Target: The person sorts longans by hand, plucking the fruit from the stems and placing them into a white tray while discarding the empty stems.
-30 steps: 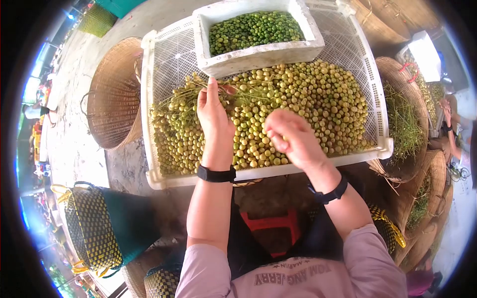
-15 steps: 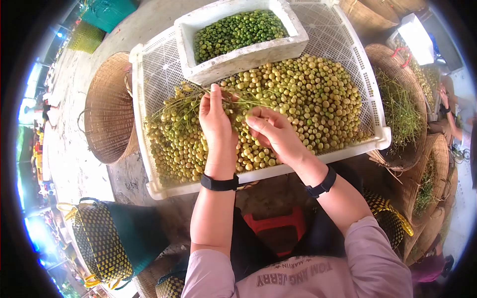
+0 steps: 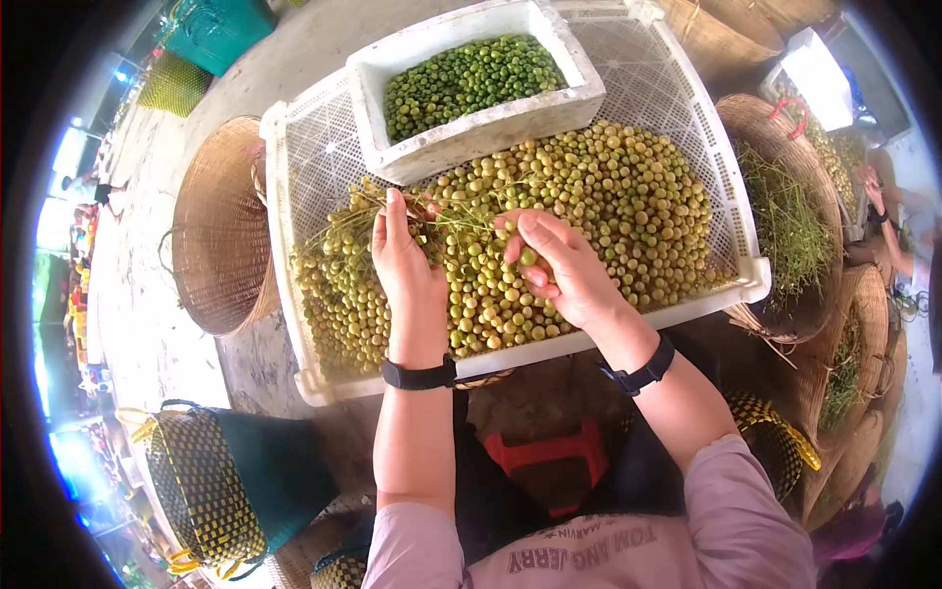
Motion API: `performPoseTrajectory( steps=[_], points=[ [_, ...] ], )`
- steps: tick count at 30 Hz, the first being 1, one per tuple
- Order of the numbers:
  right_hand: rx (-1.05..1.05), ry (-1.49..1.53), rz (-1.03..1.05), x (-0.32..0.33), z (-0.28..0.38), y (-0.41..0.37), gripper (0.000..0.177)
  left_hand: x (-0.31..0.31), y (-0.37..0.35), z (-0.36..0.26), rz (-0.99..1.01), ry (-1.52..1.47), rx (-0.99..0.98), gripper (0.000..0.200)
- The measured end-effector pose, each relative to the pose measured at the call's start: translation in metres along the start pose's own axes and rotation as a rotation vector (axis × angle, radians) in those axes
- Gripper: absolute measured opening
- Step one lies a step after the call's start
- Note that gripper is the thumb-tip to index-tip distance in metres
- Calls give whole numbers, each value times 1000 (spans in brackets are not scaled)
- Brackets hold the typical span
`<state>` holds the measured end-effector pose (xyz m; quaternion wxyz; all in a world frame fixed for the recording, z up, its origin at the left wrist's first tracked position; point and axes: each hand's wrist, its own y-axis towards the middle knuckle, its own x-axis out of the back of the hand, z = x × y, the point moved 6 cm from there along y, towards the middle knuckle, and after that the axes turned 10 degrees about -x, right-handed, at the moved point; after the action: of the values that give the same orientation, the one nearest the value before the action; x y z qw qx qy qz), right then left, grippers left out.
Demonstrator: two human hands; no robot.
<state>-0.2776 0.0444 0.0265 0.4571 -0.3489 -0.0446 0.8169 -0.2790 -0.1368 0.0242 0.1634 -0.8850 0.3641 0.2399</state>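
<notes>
My left hand [image 3: 408, 270] is closed on a bunch of thin green stems [image 3: 453, 218] above the tray. To its right, my right hand [image 3: 557, 257] has its fingers curled round a few small green fruits [image 3: 528, 256], close to the stems' ends. Beneath both hands, a heap of round yellow-green fruits [image 3: 608, 196] lies in a white perforated plastic tray [image 3: 738, 211]. More stemmed fruits [image 3: 343, 236] lie at the tray's left. A white foam box [image 3: 481, 133] of darker green fruits [image 3: 481, 83] stands at the tray's back.
A tall woven basket [image 3: 221, 226] stands left of the tray. On the right, another basket [image 3: 731, 108] holds green stems [image 3: 785, 226]. A yellow-and-black woven basket [image 3: 201, 481] is at lower left. A red stool [image 3: 549, 449] shows below. Another person's hand [image 3: 870, 187] is at far right.
My left hand has shifted slightly left and down with the stems. My right hand has moved right, away from the left, and green fruits now show at its fingers.
</notes>
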Motion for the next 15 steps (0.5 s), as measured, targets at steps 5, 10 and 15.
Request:
performPoseTrajectory(
  steps=[5, 10, 15],
  points=[
    [32, 44, 32, -3, -2, 1, 26, 1, 2, -2, 22, 27, -23, 18],
    [105, 70, 173, 1, 4, -2, 26, 8, 8, -8, -27, 72, -20, 19],
    [57, -36, 89, -3, 5, -3, 34, -1, 1, -9, 28, 26, -54, 17]
  ],
)
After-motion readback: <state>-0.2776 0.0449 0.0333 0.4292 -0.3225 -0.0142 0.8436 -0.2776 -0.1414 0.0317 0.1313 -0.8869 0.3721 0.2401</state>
